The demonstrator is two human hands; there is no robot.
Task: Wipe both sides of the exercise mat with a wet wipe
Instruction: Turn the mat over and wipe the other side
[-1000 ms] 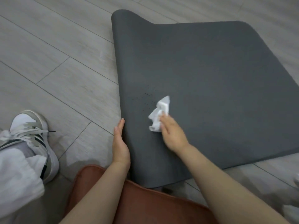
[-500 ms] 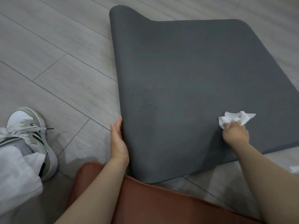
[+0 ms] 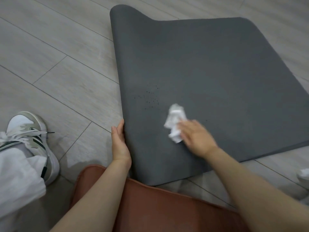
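- The exercise mat [image 3: 209, 77], dark grey, lies spread on the grey plank floor [image 3: 50, 64]; its left edge is folded or rolled over, so the underside there is hidden.
- The mat's right side runs out of frame; its near edge lies just beside a rust-brown cushion [image 3: 167, 211] at the bottom, and whether the two touch cannot be told.
- A cluster of small dark specks [image 3: 150, 97] marks the mat near its left edge; what they are cannot be made out.
- The left hand [image 3: 119, 144] lies edge-on along the mat's folded left edge, fingers straight and touching it, not curled round it.
- The right hand [image 3: 195, 136] is blurred; its fingers lie fairly flat, pressing the crumpled white wet wipe [image 3: 175, 124] onto the mat just right of the specks. Finger detail is not clear.
- A white and grey laced sneaker [image 3: 31, 136] sits at left, partly covered by a white trouser leg [image 3: 18, 178].
- A pale object [image 3: 303, 175] at the right edge is cut off and unidentifiable.
- No legible brand, label or writing on any item.
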